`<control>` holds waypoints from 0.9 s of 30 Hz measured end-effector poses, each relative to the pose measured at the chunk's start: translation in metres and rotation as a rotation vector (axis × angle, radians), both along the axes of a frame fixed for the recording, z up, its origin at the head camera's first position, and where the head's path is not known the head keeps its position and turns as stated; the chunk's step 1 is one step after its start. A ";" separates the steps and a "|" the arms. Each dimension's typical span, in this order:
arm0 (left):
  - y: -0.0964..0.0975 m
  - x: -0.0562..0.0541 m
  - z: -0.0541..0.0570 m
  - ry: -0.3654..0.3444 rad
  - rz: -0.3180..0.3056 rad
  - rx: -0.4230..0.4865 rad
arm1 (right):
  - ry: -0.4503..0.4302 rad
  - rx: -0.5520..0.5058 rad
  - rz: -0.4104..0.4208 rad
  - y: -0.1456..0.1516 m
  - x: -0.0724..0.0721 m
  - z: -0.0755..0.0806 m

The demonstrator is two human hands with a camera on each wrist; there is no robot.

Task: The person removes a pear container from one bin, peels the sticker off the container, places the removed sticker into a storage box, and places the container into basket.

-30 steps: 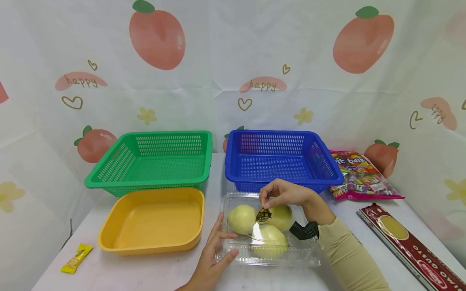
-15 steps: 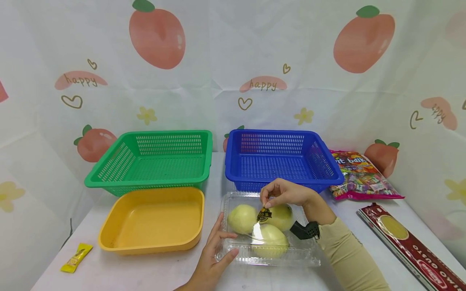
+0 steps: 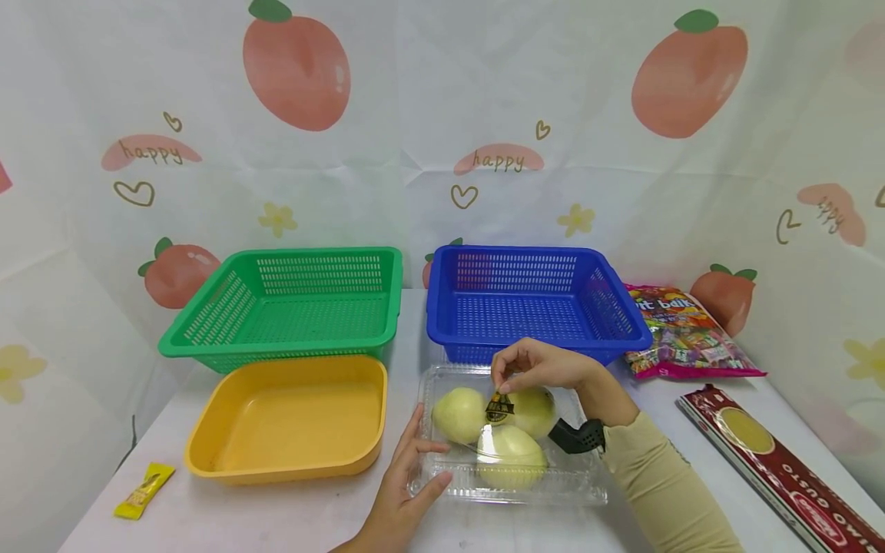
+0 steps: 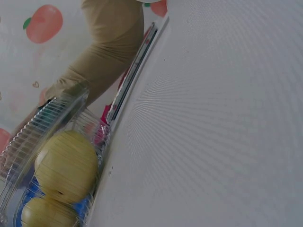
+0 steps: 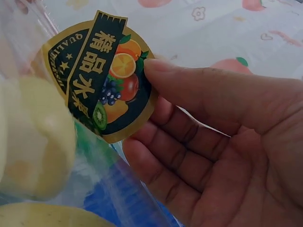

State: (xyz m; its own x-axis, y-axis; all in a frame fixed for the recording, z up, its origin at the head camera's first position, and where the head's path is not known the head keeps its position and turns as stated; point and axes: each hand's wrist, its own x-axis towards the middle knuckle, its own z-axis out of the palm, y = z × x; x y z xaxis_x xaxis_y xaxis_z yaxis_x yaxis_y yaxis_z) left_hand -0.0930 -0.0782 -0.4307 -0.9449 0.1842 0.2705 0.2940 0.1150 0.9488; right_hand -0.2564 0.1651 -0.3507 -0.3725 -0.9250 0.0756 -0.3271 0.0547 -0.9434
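A clear plastic clamshell box [image 3: 463, 488] with three pale yellow-green round fruits [image 3: 512, 458] inside lies at the front middle of the table. On its lid is a black and gold fruit sticker [image 5: 111, 78], printed with fruit pictures and characters. My right hand [image 3: 542, 366] pinches the sticker's edge between thumb and fingers, above the lid. In the right wrist view that edge is raised, while the opposite side lies against the clear plastic. My left hand [image 3: 404, 480] rests at the box's left side, fingers extended and spread along the rim. The left wrist view shows two fruits [image 4: 66, 165] through the box wall.
Behind the box stands a blue basket [image 3: 539, 342], with a green basket [image 3: 290, 349] to its left. A yellow tub [image 3: 290, 468] sits left of my left hand, near a small yellow packet [image 3: 144, 491]. At right lie a candy bag [image 3: 691, 338] and a long dark red box [image 3: 781, 468].
The sticker's angle in my right fingertips has shifted slightly, its upper part now narrower. Both hands and the box have hardly moved.
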 end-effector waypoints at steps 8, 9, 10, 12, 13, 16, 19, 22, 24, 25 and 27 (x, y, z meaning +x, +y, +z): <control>0.000 0.000 0.001 -0.003 0.002 -0.013 | 0.068 0.058 -0.023 -0.004 0.002 0.002; 0.000 0.000 0.001 -0.012 0.004 -0.009 | 0.073 0.064 -0.023 -0.005 0.002 0.002; 0.000 0.000 0.001 -0.016 0.005 -0.009 | 0.077 0.067 -0.021 -0.005 0.002 0.002; -0.001 0.000 0.002 -0.023 0.006 -0.009 | 0.083 0.076 -0.023 -0.005 0.003 0.003; -0.001 0.000 0.002 -0.027 0.006 -0.009 | 0.087 0.080 -0.024 -0.006 0.003 0.004; -0.001 0.000 0.001 -0.036 0.005 -0.008 | 0.102 0.094 -0.031 -0.007 0.005 0.005; -0.001 0.000 0.000 -0.042 0.003 -0.006 | 0.115 0.106 -0.041 -0.008 0.006 0.006; -0.001 -0.001 0.000 -0.031 0.005 -0.008 | 0.120 0.120 -0.056 -0.009 0.007 0.007; -0.001 -0.001 0.000 -0.024 0.007 -0.008 | 0.121 0.128 -0.066 -0.009 0.007 0.007; -0.001 -0.001 -0.001 -0.020 0.009 -0.008 | 0.122 0.130 -0.069 -0.009 0.007 0.007; -0.001 -0.001 -0.001 -0.015 0.011 -0.008 | 0.126 0.133 -0.073 -0.009 0.007 0.007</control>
